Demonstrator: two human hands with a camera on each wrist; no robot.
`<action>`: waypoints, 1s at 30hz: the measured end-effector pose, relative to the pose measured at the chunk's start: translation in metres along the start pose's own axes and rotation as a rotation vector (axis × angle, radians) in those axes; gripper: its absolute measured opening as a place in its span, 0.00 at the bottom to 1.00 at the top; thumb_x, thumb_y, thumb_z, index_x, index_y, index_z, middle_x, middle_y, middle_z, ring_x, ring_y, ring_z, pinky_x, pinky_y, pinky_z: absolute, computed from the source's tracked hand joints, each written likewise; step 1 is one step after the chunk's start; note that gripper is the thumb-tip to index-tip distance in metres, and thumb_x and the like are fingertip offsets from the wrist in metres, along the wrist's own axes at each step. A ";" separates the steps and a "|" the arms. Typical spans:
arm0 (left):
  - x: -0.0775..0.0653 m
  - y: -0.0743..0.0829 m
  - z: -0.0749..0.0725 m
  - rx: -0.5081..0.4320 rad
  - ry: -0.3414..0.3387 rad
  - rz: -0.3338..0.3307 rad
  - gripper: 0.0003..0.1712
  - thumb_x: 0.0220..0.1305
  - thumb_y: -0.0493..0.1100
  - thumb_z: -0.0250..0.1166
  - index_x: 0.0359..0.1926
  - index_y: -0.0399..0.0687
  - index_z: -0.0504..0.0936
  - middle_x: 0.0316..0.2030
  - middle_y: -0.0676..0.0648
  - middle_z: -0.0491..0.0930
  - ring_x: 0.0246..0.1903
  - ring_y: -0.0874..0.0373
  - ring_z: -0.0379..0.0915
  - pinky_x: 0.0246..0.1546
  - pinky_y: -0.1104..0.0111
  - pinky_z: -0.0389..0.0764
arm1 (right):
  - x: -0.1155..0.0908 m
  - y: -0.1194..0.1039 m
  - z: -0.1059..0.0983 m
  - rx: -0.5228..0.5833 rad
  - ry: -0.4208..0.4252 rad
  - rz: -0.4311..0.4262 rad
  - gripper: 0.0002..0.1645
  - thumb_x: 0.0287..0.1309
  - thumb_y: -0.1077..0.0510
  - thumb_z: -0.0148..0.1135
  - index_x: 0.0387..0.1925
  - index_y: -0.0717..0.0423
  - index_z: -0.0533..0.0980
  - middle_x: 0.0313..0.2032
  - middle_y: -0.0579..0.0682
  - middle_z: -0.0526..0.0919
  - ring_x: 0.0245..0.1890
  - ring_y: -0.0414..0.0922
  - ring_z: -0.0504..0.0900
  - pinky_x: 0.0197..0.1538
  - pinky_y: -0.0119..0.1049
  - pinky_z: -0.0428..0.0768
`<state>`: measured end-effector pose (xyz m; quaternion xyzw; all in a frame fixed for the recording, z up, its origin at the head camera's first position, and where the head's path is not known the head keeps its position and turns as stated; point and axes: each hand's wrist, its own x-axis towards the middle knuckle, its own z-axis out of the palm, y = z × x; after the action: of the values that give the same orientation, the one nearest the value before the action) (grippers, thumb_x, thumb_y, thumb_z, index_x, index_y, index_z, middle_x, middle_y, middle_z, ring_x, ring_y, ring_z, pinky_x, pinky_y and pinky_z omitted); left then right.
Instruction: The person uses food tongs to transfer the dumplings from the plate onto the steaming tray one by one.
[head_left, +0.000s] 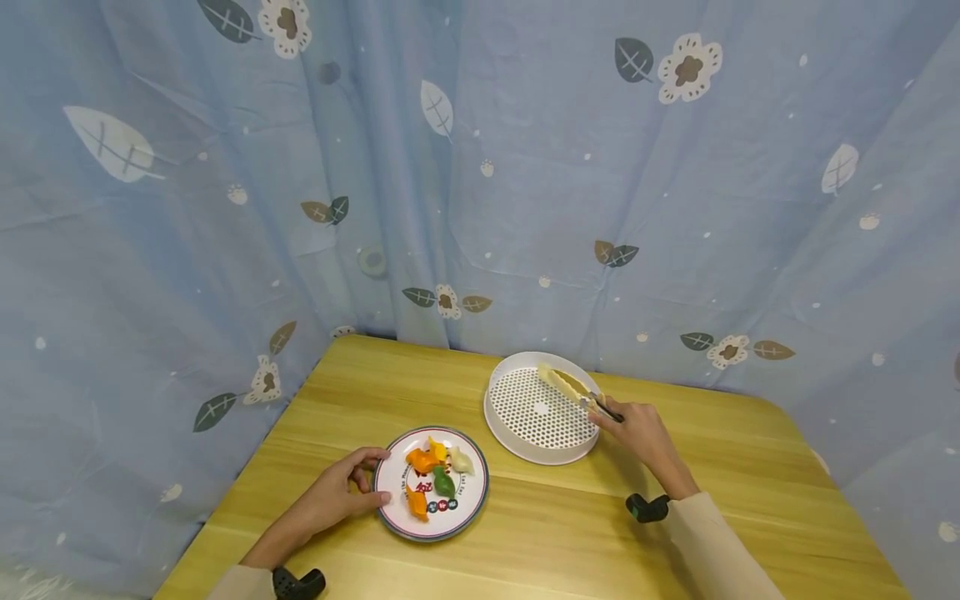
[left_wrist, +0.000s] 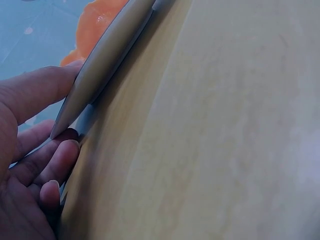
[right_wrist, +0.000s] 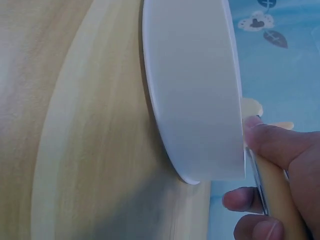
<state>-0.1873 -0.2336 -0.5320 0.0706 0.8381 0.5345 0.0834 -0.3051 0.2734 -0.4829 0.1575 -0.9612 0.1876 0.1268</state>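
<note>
Blue curtain [head_left: 525, 208] hangs behind. Left hand [head_left: 330, 496] pinches a plate [head_left: 471, 503]; five dumplings [head_left: 443, 482] beside that grip may be waiting or finished. Right hand [head_left: 637, 429] grips tongs [right_wrist: 277, 190] over a tray [head_left: 551, 455]

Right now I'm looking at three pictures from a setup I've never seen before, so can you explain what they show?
No machine here: the left grip and right grip are a person's bare hands. The wide picture looks forward and down from the head; the two close ones are taken from the left and right wrists. On the table sit a plate and a white tray with a holed base. The plate bears five small pieces: two orange, one yellow, one green, one pale. The left grip holds the plate by its edge. The right grip holds tongs, whose tips reach over the tray. Behind hangs a blue curtain.
</note>
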 end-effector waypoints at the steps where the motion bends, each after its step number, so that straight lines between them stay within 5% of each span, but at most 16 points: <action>1: 0.000 0.000 0.000 -0.001 0.000 -0.003 0.38 0.57 0.48 0.80 0.66 0.47 0.75 0.50 0.43 0.76 0.37 0.51 0.69 0.31 0.66 0.69 | 0.001 -0.001 0.000 0.004 -0.011 0.005 0.33 0.65 0.43 0.70 0.59 0.66 0.80 0.41 0.66 0.87 0.29 0.50 0.77 0.35 0.47 0.74; 6: -0.002 0.001 0.000 -0.005 0.002 -0.007 0.39 0.57 0.48 0.80 0.66 0.47 0.74 0.50 0.44 0.76 0.37 0.51 0.69 0.31 0.67 0.69 | 0.005 -0.003 0.003 0.008 -0.031 0.020 0.30 0.65 0.46 0.70 0.58 0.64 0.81 0.30 0.57 0.85 0.27 0.50 0.73 0.33 0.45 0.71; 11: -0.002 0.001 0.000 -0.009 0.002 -0.004 0.39 0.57 0.47 0.80 0.66 0.47 0.74 0.49 0.44 0.76 0.37 0.51 0.68 0.31 0.66 0.68 | 0.007 -0.004 0.003 0.002 -0.052 0.038 0.30 0.65 0.45 0.71 0.57 0.65 0.82 0.18 0.47 0.70 0.22 0.48 0.67 0.29 0.41 0.65; 19: -0.002 0.002 0.001 0.000 0.001 0.004 0.38 0.57 0.47 0.80 0.66 0.46 0.74 0.50 0.44 0.77 0.36 0.51 0.68 0.30 0.67 0.68 | 0.005 -0.005 -0.001 -0.001 -0.089 0.095 0.39 0.61 0.39 0.72 0.60 0.65 0.80 0.19 0.47 0.67 0.23 0.47 0.67 0.28 0.40 0.64; 30: 0.000 0.000 0.000 0.015 0.000 0.026 0.37 0.58 0.47 0.79 0.66 0.47 0.75 0.50 0.43 0.76 0.36 0.51 0.69 0.31 0.67 0.70 | -0.007 -0.007 -0.013 0.036 -0.026 0.052 0.45 0.60 0.37 0.72 0.65 0.67 0.75 0.16 0.43 0.60 0.19 0.41 0.57 0.25 0.37 0.60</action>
<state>-0.1870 -0.2335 -0.5322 0.0820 0.8411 0.5291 0.0759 -0.2936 0.2748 -0.4709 0.1374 -0.9630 0.2060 0.1065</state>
